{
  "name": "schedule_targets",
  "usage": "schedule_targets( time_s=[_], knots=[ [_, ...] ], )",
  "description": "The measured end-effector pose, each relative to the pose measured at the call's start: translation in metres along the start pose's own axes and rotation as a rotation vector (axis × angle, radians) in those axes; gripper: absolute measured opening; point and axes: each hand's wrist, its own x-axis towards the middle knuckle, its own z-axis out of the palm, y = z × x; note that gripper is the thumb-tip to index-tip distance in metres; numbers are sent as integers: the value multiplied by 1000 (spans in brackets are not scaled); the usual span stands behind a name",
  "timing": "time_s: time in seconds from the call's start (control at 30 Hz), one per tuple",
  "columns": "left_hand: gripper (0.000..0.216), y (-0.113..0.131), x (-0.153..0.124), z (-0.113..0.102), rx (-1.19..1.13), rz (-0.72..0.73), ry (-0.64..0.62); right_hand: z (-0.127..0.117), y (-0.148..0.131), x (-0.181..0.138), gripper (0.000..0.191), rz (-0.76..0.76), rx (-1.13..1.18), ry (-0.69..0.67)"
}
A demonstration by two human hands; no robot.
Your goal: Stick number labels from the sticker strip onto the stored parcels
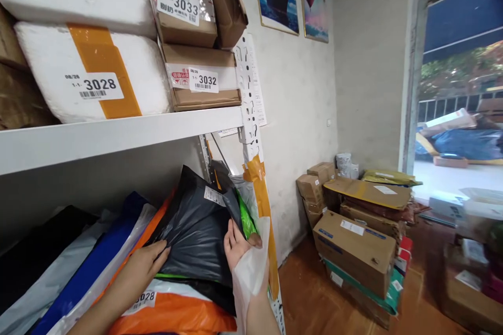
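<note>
A puffy dark grey mailing bag (196,235) with a small white label leans in the lower shelf bay, on top of other parcels. My left hand (147,264) is at its lower left edge, fingers bent against the plastic, the thumb hidden. At the right edge my right hand (238,246) has its fingers on a folded part of the bag. A translucent whitish sheet (251,272) covers my right wrist. Below the bag lies an orange mailing bag (176,314) with a partly hidden label. A bright green bag (245,214) shows behind my right fingers.
Blue (98,251) and black (43,235) bags lean to the left. The white shelf beam (118,138) runs above, bearing foam boxes (145,84) and cartons (228,84). An orange-taped upright (261,204) stands close on the right. Stacked cartons (353,251) sit on the floor.
</note>
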Motion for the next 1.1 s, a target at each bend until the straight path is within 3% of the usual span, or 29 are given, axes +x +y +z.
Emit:
schedule_targets(
  time_s=[0.2,0.33,0.5,0.6,0.7,0.8,0.87,0.93,1.03,1.1],
  knots=[
    [56,-9,2,9,-16,-3,51,-23,-4,11,23,52,77,-104],
    [60,-20,1,16,29,-14,114,-26,-10,12,26,140,38,-154],
    [63,-41,-1,31,35,3,250,-22,-14,9,31,120,-100,-85],
    [58,-53,-1,39,44,63,333,-24,-14,10,23,124,-196,-86],
    [56,-58,-1,44,64,106,393,-25,-15,12,21,167,-89,-139],
    [60,-55,0,45,51,96,387,-23,-15,12,27,202,81,-184],
    [61,-49,0,42,37,71,362,-18,-13,10,25,190,77,-176],
    [61,-41,0,36,29,36,311,-15,-10,6,10,144,-31,-120],
    [58,-29,3,23,-3,-16,228,-15,-4,-1,31,39,-419,7],
    [56,-22,7,14,-26,-43,190,-19,-1,-3,30,-15,-712,33]
  ],
)
